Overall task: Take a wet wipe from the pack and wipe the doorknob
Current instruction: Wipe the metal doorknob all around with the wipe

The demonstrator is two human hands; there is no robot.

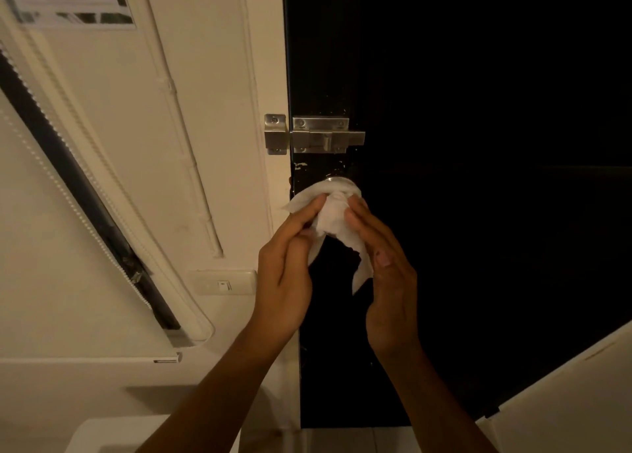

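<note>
Our left hand (285,271) pinches the wet wipe (333,213) on one side; our right hand (390,278) presses it with straighter fingers. The wipe drapes over the doorknob (337,180) near the left edge of the dark door (478,144). Loose ends may slip off, leaving metal unwiped. A steel latch (318,134) sits above; a light switch (224,283) is on the cream wall.
</note>
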